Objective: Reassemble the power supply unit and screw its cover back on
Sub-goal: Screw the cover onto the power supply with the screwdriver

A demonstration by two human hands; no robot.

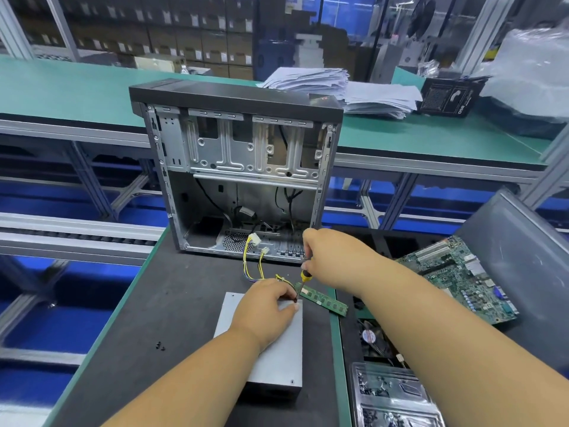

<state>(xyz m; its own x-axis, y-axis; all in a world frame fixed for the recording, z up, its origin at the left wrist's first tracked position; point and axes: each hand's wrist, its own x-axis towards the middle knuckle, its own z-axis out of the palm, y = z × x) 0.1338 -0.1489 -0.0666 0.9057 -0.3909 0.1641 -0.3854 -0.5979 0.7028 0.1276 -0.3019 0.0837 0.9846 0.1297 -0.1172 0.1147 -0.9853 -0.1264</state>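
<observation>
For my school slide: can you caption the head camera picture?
Right hand drives a screwdriver into the power supply.

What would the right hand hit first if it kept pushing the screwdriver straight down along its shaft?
The right hand drives the screwdriver down at the far right corner of the power supply cover, beside the left hand's fingertips. It would probably meet that cover first; no screw is discernible.

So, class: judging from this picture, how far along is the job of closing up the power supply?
Done: the flat grey metal cover already sits on the power supply box. In hand: the right hand drives a yellow-handled screwdriver into its far right corner, while the left hand steadies the tip. Left: small black screws lie loose on the dark mat, so probably more corners to fasten.
</observation>
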